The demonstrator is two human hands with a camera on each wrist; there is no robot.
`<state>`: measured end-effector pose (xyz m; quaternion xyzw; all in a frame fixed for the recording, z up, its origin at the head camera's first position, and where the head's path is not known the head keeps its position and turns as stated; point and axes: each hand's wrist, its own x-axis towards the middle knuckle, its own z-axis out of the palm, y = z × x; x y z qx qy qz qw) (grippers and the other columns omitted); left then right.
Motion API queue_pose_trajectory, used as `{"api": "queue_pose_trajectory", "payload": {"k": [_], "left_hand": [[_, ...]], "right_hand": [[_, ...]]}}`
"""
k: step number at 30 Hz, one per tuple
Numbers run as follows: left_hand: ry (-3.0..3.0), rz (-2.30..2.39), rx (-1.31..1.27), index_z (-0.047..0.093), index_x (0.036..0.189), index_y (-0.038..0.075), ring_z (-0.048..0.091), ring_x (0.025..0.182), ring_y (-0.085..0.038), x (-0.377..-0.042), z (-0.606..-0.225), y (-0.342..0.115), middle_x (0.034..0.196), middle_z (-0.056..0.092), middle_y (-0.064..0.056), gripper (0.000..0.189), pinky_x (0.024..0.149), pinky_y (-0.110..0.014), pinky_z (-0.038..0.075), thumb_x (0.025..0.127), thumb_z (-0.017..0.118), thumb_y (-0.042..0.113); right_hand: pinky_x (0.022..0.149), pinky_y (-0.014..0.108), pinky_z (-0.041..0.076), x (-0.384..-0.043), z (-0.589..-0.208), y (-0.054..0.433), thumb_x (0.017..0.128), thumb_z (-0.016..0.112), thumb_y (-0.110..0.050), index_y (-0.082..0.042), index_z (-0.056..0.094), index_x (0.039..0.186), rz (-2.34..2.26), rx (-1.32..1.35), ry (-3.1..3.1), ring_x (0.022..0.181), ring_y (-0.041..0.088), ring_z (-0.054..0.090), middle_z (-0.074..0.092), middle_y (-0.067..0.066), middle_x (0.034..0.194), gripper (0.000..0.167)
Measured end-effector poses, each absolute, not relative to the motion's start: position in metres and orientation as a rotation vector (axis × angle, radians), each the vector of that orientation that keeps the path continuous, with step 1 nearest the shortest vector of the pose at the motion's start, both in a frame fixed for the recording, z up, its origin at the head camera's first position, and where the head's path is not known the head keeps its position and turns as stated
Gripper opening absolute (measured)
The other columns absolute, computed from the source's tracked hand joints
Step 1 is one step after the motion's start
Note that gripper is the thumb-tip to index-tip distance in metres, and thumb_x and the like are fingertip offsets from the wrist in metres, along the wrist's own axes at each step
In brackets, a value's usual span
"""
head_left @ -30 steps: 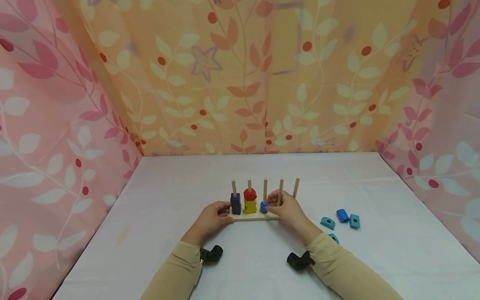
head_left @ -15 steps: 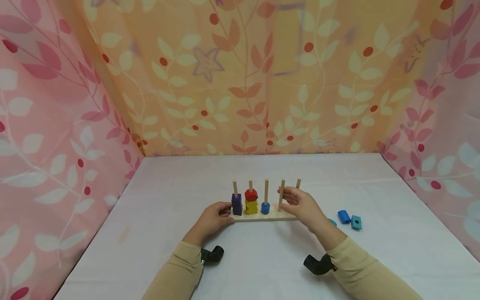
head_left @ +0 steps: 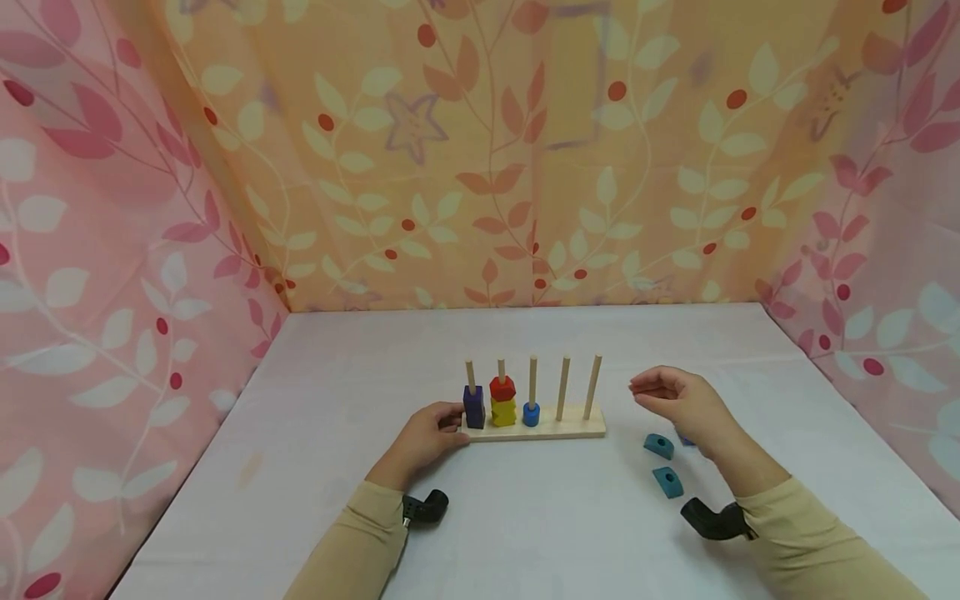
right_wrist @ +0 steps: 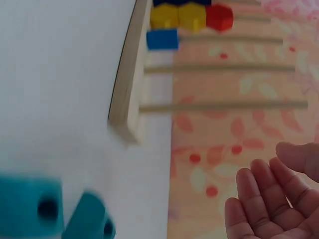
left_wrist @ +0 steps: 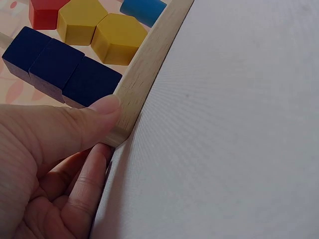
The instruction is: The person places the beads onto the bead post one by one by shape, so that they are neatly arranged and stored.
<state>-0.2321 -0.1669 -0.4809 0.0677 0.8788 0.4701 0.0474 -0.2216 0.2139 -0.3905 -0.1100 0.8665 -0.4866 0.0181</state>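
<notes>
A wooden peg stand (head_left: pixel 573 430) with several upright pegs lies across the white table. My left hand (head_left: pixel 422 437) grips its left end; in the left wrist view the thumb (left_wrist: pixel 102 110) presses on the wood. Stacked dark blue square blocks (left_wrist: pixel 55 64) fill the lower part of the leftmost peg. Beside them, yellow blocks (head_left: pixel 503 413) sit under a red block (head_left: pixel 502 388). One blue cylinder (head_left: pixel 531 415) is at the foot of the middle peg; the two right-hand pegs are bare. My right hand (head_left: pixel 686 404) hangs in the air right of the stand, holding nothing, its fingers loosely bent.
Two teal half-round blocks with holes (head_left: pixel 659 446) lie below my right hand. A blue block (head_left: pixel 686 440) shows partly behind that hand. Floral cloth (head_left: pixel 480 167) walls the table's back and sides.
My right hand has left the blue cylinder on the middle peg and moved right, out past the stand toward the loose blocks. The left hand keeps its grip on the stand's end.
</notes>
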Motion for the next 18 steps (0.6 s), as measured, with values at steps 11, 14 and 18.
{"api": "queue_pose_trajectory", "payload": {"k": [11, 14, 18], "left_hand": [[2.677, 1.439, 0.214, 0.057, 0.122, 0.005, 0.056, 0.098, -0.017, -0.232, -0.482, -0.168, 0.109, 0.06, -0.007, 0.051, 0.088, -0.032, 0.049, 0.075, 0.075, 0.014], [2.67, 1.446, 0.207, 0.057, 0.122, 0.006, 0.056, 0.099, -0.017, -0.233, -0.482, -0.168, 0.11, 0.06, -0.006, 0.05, 0.088, -0.032, 0.049, 0.075, 0.075, 0.014], [2.677, 1.437, 0.205, 0.057, 0.122, 0.007, 0.057, 0.098, -0.015, -0.233, -0.482, -0.168, 0.109, 0.06, -0.005, 0.05, 0.088, -0.032, 0.048, 0.076, 0.075, 0.016]], "right_hand": [[0.084, 0.049, 0.047, -0.231, -0.408, 0.272, 0.087, 0.061, -0.031, 0.0, 0.053, 0.116, -1.136, -0.172, 2.744, 0.098, 0.029, 0.056, 0.06, 0.016, 0.109, 0.044], [0.083, 0.051, 0.047, -0.233, -0.416, 0.281, 0.087, 0.062, -0.028, 0.001, 0.053, 0.117, -1.088, -0.158, 2.75, 0.098, 0.031, 0.054, 0.058, 0.019, 0.11, 0.043], [0.081, 0.05, 0.048, -0.236, -0.423, 0.289, 0.086, 0.063, -0.027, 0.002, 0.052, 0.117, -1.063, -0.149, 2.747, 0.098, 0.033, 0.053, 0.056, 0.022, 0.113, 0.044]]}}
